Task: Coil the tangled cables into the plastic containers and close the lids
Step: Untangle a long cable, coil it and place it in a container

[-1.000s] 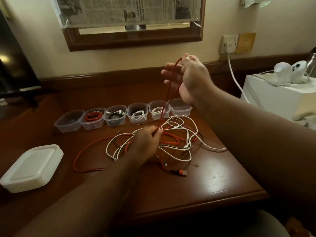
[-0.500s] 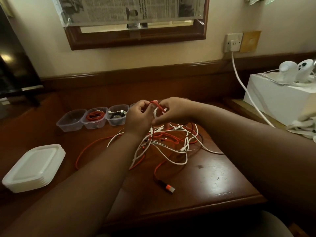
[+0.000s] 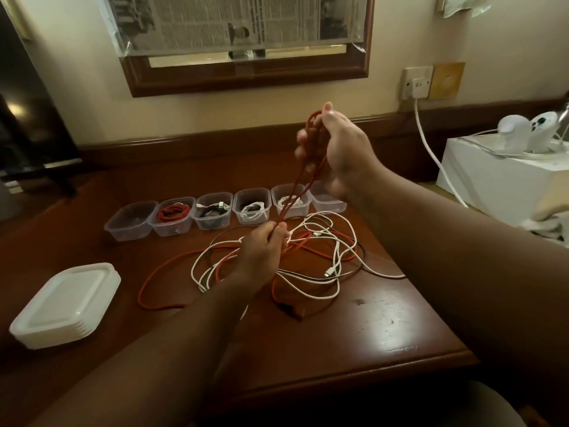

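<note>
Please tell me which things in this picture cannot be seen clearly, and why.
Head view:
- Rightmost container: right hand covers most of it, so its contents cannot be told.
- Red cable: its ends are lost in the tangle and under the left hand.
- Stack of lids: the number is too blurred to count.
- Newspaper: the print is too small, and the top is cut off.

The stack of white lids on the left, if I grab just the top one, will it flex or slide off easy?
The stack of lids looks like thin plastic, so the top one would probably be light and flex a little. They sit nested, so it may cling to the one beneath. The wooden table looks glossy, so a push would likely slide the whole stack.
</note>
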A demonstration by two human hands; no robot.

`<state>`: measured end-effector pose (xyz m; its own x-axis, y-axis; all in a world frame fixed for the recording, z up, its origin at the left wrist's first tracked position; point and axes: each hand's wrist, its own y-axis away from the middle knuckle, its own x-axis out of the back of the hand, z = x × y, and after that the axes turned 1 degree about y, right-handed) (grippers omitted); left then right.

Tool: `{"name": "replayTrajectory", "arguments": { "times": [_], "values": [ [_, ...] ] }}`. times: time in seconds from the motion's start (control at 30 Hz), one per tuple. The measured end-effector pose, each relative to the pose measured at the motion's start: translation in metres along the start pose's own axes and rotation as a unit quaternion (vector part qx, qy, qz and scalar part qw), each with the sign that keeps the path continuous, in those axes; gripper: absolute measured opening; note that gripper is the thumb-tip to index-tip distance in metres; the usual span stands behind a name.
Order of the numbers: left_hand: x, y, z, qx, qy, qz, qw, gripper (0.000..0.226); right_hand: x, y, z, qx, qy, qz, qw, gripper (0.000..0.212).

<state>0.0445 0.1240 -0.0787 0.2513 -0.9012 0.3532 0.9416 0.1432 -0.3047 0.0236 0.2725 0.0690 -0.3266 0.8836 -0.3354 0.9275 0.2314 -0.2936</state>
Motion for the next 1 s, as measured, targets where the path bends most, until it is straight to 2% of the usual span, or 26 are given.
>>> {"name": "replayTrajectory", "arguments": {
  "times": [0.03,0.07,0.1,0.17,0.23,0.27,0.37,0.43,0.47,0.53,0.6,0.67,0.73,0.8,0.83,0.87,0.93,1.0],
  "values": [
    [0.002,-0.003,0.003,0.013,0.033,0.020,0.999,0.030,0.000,0.001,-0.001,-0.004,0.049,0.003,0.999,0.025],
    [0.005,-0.006,0.008,0.018,0.058,0.050,0.997,0.031,0.001,0.001,0.001,0.002,0.158,0.006,0.987,0.022],
    [0.008,-0.011,0.014,0.010,0.065,0.082,0.995,0.029,0.002,0.001,0.004,0.010,0.297,0.001,0.955,0.023],
    [0.016,-0.018,0.029,-0.035,0.034,0.106,0.993,0.024,0.003,0.000,0.014,0.005,0.516,-0.063,0.854,0.039],
    [0.022,-0.023,0.046,-0.069,0.033,0.087,0.993,0.016,0.002,0.002,0.024,-0.028,0.606,-0.157,0.779,0.043],
    [0.024,-0.024,0.053,-0.067,0.050,0.081,0.993,0.013,0.002,0.003,0.025,-0.041,0.620,-0.182,0.762,0.039],
    [0.029,-0.027,0.061,-0.015,0.112,0.082,0.990,0.019,0.002,0.004,0.019,-0.066,0.608,-0.207,0.764,0.016],
    [0.028,-0.026,0.061,0.014,0.163,0.073,0.984,0.018,-0.001,0.007,0.014,-0.064,0.574,-0.210,0.788,0.009],
    [0.026,-0.024,0.060,0.027,0.185,0.070,0.980,0.014,-0.003,0.008,0.012,-0.057,0.542,-0.192,0.816,0.010],
    [0.018,-0.016,0.053,0.043,0.194,0.055,0.979,0.009,-0.007,0.007,0.008,-0.041,0.433,-0.107,0.894,0.019],
    [0.008,-0.008,0.039,0.021,0.133,0.025,0.991,0.019,-0.010,0.006,0.002,-0.041,0.259,-0.008,0.965,0.026],
    [0.003,-0.001,0.025,-0.017,0.063,0.003,0.998,0.028,-0.011,0.006,-0.003,-0.046,0.067,0.031,0.996,0.025],
    [0.003,0.005,0.017,-0.033,0.032,0.003,0.999,0.029,-0.010,0.010,-0.005,-0.047,-0.014,0.011,0.999,0.026],
    [0.008,0.005,0.018,-0.025,0.027,0.027,0.999,0.028,-0.009,0.014,-0.002,-0.032,0.030,-0.011,0.999,0.023],
    [0.011,0.004,0.021,-0.024,0.025,0.051,0.998,0.028,-0.008,0.015,0.000,-0.014,0.103,-0.015,0.994,0.019],
    [0.015,0.000,0.025,-0.032,0.021,0.079,0.996,0.028,-0.007,0.015,0.003,0.011,0.218,-0.015,0.976,0.017],
    [0.024,-0.009,0.038,-0.080,-0.009,0.109,0.991,0.025,-0.005,0.015,0.008,0.045,0.451,-0.033,0.891,0.016],
    [0.031,-0.017,0.052,-0.135,-0.053,0.104,0.984,0.017,-0.005,0.015,0.012,0.034,0.562,-0.083,0.822,0.026]
  ]
}}
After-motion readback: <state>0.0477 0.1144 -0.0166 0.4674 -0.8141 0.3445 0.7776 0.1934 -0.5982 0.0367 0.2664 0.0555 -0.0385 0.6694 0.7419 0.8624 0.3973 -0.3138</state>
